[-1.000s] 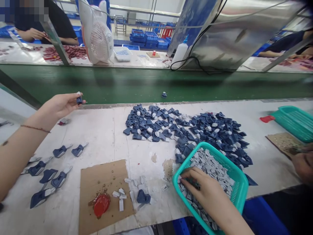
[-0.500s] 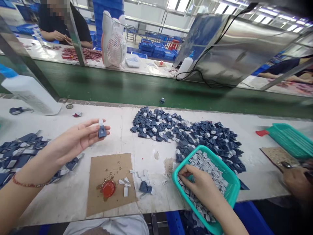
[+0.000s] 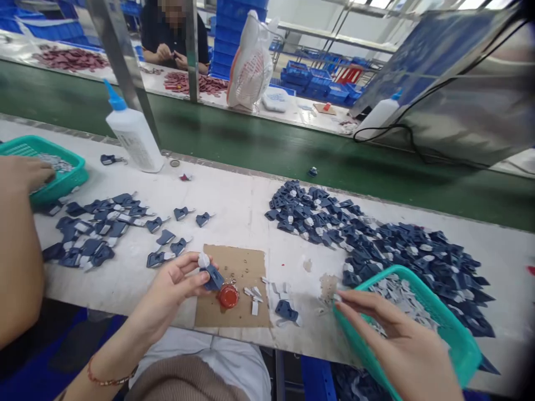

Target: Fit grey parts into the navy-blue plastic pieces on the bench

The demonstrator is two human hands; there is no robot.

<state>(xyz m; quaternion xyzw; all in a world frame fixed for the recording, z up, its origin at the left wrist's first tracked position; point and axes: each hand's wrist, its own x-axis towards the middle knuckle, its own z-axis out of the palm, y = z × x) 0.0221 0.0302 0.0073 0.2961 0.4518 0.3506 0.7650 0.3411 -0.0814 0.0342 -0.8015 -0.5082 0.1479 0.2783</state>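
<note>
One navy part (image 3: 212, 277) in your left hand (image 3: 169, 295), one pale piece (image 3: 337, 298) in your right hand (image 3: 403, 337).
Thumb and fingertips pinch both: the navy part tilts over the cardboard (image 3: 236, 259), near the red cap (image 3: 228, 296); the pale piece is at the rim of the basket (image 3: 470, 352). Both look light and stiff, likely plastic; hold the first by its sides, the second by its edges.

Cardboard (image 3: 242, 318) is laid at the tabletop (image 3: 234, 200)'s near edge, dish (image 3: 229, 297) plonked on it; basket (image 3: 465, 352) parked right, parts (image 3: 412, 245) heaped behind, bottle (image 3: 134, 136) stood back-left.
</note>
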